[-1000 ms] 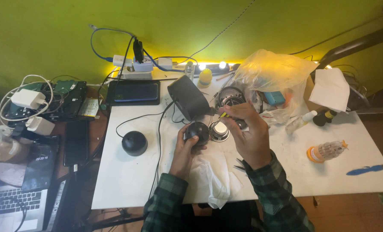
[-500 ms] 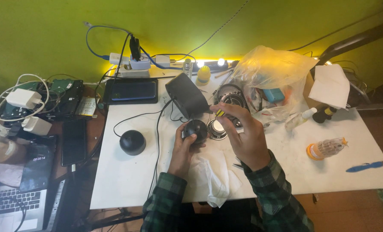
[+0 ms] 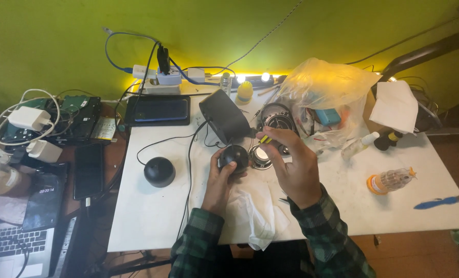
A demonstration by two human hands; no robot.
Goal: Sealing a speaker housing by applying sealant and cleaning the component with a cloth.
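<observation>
Item: small black rounded speaker shell point(image 3: 234, 156), centre of white table point(image 3: 152, 216), clasped in left hand point(image 3: 220, 181).

Right hand point(image 3: 292, 167): fingers pinched on a slim yellow-handled tool point(image 3: 265, 139), just right of the shell; silver round speaker driver point(image 3: 261, 156) lies between the hands.

Nearby: second black dome point(image 3: 159, 171) at left, white cloth point(image 3: 252, 211) near edge, black wedge-shaped box point(image 3: 224, 116) far side.

Step, as judged: working on the opened shell. Next move calls for a steady tool tip and firm left-hand hold.
</observation>
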